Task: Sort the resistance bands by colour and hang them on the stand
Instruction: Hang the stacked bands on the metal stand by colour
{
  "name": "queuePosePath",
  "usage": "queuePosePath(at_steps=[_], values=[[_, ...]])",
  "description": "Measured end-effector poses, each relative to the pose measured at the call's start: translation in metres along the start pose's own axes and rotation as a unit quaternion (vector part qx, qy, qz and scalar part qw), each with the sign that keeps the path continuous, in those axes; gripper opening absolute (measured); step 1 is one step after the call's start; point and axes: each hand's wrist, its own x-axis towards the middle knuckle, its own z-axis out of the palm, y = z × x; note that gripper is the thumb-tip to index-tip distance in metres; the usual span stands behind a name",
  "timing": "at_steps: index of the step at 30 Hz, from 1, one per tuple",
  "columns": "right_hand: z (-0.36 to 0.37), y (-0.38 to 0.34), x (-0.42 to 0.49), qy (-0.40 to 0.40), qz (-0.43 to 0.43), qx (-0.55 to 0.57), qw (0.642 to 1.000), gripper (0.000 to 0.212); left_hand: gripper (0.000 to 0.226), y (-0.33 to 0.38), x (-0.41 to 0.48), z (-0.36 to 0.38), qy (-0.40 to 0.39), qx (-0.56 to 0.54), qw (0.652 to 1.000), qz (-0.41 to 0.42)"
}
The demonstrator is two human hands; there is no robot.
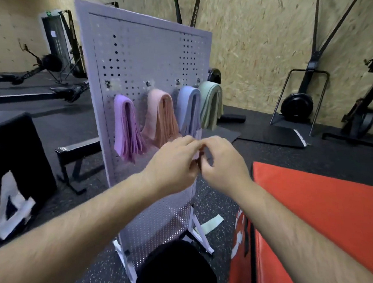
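Pinching a reddish strip [200,161], the left hand [174,162] and right hand [223,162] meet before the perforated lilac stand [142,54].

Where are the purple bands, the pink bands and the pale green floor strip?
purple bands [126,126], head view, bundle's middle.
pink bands [161,116], head view, bundle's middle.
floor strip [212,224], head view, its middle.

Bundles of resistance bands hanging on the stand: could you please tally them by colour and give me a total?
purple bundle: 1
pink bundle: 1
blue bundle: 1
green bundle: 1
Total: 4 bundles hanging on the stand.
Not counted: 1 loose green band lying on the floor by the stand's foot.
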Motion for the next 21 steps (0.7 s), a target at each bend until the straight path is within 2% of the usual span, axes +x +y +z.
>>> queuePosePath(at_steps=[5,9,12,17,19,21], values=[[0.068,0.058,-0.083,-0.165,0.12,-0.027,0.979,0.033,0.041,-0.018,-0.04,0.12,-0.157,-0.098,0.98,-0.076],[0.126,0.097,-0.123,-0.238,0.215,-0.021,0.947,0.036,0.047,-0.039,-0.06,0.213,-0.244,-0.124,0.959,-0.075],[0.166,0.125,-0.146,-0.296,0.286,-0.026,0.911,0.039,0.049,-0.057,-0.077,0.283,-0.291,-0.153,0.938,-0.113],[0.236,0.166,-0.173,-0.408,0.363,-0.024,0.838,0.057,0.046,-0.087,-0.109,0.368,-0.36,-0.139,0.909,-0.158],[0.268,0.176,-0.188,-0.427,0.376,-0.021,0.822,0.058,0.047,-0.102,-0.128,0.402,-0.385,-0.107,0.897,-0.19],[0.298,0.182,-0.208,-0.443,0.38,-0.025,0.811,0.06,0.048,-0.12,-0.154,0.435,-0.427,-0.088,0.869,-0.236]])
